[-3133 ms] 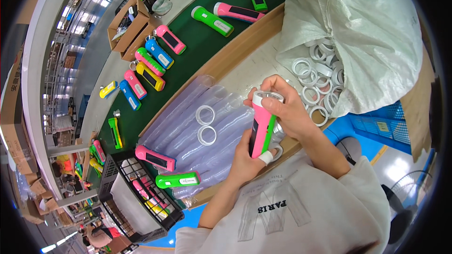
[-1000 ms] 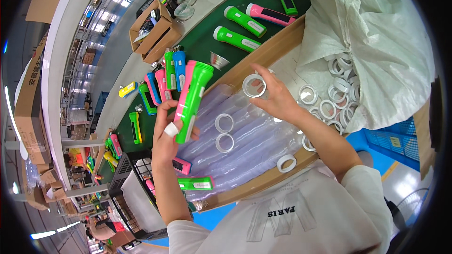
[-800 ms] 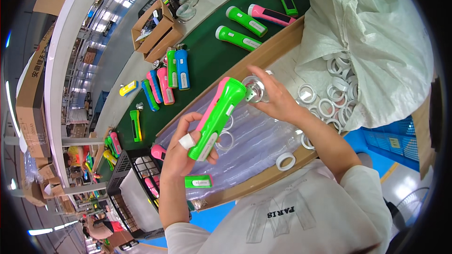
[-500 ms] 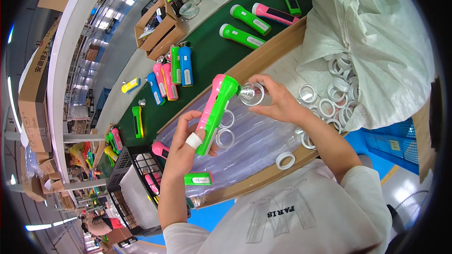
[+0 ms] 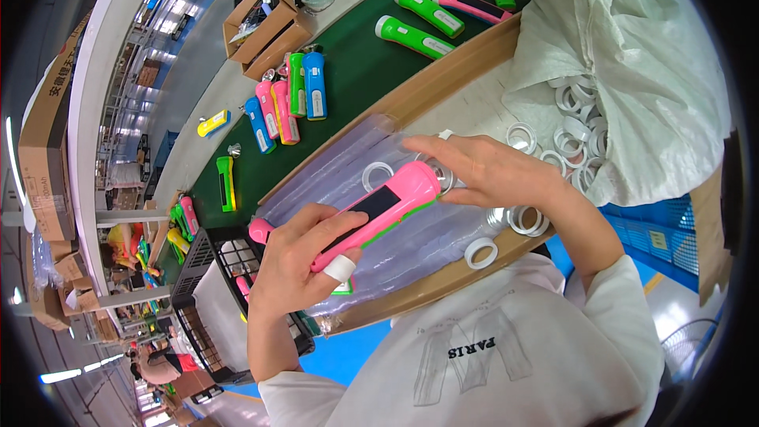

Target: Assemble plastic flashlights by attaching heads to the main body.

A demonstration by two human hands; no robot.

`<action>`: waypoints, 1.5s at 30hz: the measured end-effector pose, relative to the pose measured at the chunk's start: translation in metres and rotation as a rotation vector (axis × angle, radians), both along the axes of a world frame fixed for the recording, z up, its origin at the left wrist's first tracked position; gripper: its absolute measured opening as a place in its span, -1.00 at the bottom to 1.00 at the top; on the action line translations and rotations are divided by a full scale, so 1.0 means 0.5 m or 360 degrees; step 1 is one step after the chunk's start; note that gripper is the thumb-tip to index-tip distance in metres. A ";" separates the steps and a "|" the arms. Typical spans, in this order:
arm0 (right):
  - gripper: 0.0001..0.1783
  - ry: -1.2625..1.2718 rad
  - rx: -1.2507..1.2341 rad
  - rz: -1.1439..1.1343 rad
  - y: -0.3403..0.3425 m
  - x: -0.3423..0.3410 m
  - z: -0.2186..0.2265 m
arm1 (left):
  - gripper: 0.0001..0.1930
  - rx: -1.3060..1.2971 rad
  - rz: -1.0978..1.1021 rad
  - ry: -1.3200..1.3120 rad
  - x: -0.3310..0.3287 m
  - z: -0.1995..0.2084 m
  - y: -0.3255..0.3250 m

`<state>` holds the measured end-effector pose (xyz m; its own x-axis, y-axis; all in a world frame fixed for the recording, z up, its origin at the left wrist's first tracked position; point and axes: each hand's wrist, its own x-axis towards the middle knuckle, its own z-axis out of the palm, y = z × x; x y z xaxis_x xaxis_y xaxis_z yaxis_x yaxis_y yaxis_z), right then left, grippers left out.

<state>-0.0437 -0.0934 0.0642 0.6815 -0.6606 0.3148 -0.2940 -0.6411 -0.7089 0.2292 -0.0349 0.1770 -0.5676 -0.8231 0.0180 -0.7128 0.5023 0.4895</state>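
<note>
A pink and green flashlight (image 5: pixel 421 182) lies tilted in my left hand (image 5: pixel 304 265), its dark panel facing up. The fingers of that hand wrap round the handle, and one finger wears a white band (image 5: pixel 340 269). At the head end, my right hand (image 5: pixel 502 174) has its thumb and fingers closed around a clear, round lens piece (image 5: pixel 447 179). That piece is partly hidden by the fingers and sits against the flashlight's head. Below them, a white ring (image 5: pixel 378 176) rests on clear plastic wrap (image 5: pixel 316 190) in a cardboard tray (image 5: pixel 411 300).
White rings (image 5: pixel 569 138) spill from a pale woven sack (image 5: pixel 617 47) at right. Assembled flashlights (image 5: pixel 427 12) and several headless ones (image 5: pixel 285 103) lie on the green belt (image 5: pixel 348 71). A black crate (image 5: pixel 198 269) stands left, a blue crate (image 5: pixel 656 241) right.
The flashlight has turned from green side up to its pink side with the dark panel, and tipped flatter. My right hand has come down and rolled over, back upward, still at the head end.
</note>
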 end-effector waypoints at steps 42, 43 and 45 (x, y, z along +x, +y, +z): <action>-0.52 -0.1394 0.2406 -0.0537 -0.020 0.031 -0.102 | -0.44 -0.0837 -0.0166 -0.0314 -0.078 -0.167 -0.013; -0.51 -0.1445 0.2122 -0.0488 -0.015 0.031 -0.070 | -0.44 -0.0761 -0.0126 -0.0128 -0.068 -0.171 -0.008; -0.48 -0.1279 0.1006 -0.0470 0.018 0.043 -0.049 | -0.44 -0.0263 0.0082 0.0447 -0.064 -0.182 0.015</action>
<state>-0.0224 -0.0843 0.0396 0.2123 -0.9667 0.1430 0.3249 -0.0682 -0.9433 0.1972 -0.0274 0.0859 -0.4791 -0.8235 0.3037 -0.5882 0.5581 0.5853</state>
